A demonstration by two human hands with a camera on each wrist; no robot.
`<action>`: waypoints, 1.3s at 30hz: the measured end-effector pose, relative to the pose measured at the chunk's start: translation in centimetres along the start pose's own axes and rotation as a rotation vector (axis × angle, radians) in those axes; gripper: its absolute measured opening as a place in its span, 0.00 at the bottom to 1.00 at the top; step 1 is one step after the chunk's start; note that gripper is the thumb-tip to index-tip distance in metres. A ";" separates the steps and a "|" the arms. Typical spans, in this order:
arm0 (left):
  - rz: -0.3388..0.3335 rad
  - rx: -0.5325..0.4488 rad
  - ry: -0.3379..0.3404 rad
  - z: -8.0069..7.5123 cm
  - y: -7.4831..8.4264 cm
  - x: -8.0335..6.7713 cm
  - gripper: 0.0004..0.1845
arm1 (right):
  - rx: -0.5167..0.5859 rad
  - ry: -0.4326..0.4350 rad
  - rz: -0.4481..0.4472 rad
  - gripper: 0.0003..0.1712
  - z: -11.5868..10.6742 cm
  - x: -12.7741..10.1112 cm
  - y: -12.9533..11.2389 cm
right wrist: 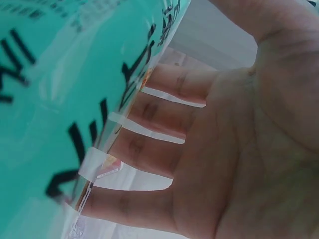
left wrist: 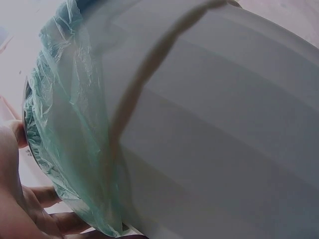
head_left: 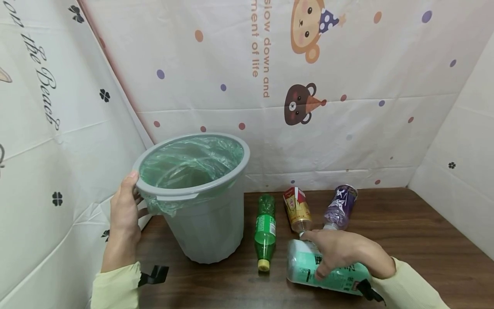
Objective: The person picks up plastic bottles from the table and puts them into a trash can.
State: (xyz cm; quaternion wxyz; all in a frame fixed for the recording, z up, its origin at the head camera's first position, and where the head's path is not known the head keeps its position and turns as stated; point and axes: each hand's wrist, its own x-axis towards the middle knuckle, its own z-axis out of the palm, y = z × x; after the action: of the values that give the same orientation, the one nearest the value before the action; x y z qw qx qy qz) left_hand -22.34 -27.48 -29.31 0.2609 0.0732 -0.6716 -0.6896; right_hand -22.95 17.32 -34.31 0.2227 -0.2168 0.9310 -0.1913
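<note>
A grey trash can [head_left: 208, 227] lined with a thin green plastic bag [head_left: 227, 150] stands left of centre. My left hand [head_left: 125, 210] grips its rim at the left, thumb on top and fingers underneath. In the left wrist view the bag's edge [left wrist: 75, 124] hangs over the can's outside. My right hand [head_left: 343, 249] holds a large clear bottle with a teal label [head_left: 308, 268], lying on its side on the table. The thumb is on its near side; the fingers [right wrist: 144, 149] reach behind it, their tips hidden in the right wrist view.
A green bottle with a yellow cap [head_left: 265, 231] lies right of the can. Beyond my right hand lie a bottle with a gold and red label [head_left: 297, 208] and a purple-labelled bottle [head_left: 341, 206]. Printed cloth walls [head_left: 347, 141] border the brown wooden table [head_left: 393, 223].
</note>
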 end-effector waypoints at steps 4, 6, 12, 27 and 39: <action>-0.001 -0.006 0.002 0.0 0.0 0.0 0.23 | 0.028 0.010 -0.016 0.56 -0.2 -0.1 0.0; -0.002 -0.007 0.001 0.0 0.0 0.0 0.23 | 0.042 0.014 -0.027 0.55 -0.3 -0.1 0.1; 0.004 0.002 0.002 0.0 0.0 0.0 0.23 | 0.063 0.038 -0.050 0.56 -0.7 -0.3 0.2; -0.007 0.006 0.006 0.1 0.0 0.0 0.24 | 0.233 0.170 -0.028 0.57 -1.6 -0.2 0.2; -0.005 -0.008 0.006 0.0 -0.1 0.0 0.22 | 0.387 0.264 -0.052 0.50 -1.8 0.0 0.3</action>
State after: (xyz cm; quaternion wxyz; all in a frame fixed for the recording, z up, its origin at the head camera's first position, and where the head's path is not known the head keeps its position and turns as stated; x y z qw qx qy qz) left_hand -22.40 -27.47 -29.37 0.2615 0.0762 -0.6678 -0.6927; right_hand -23.95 18.02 -32.92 0.1313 -0.1669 0.8921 -0.3988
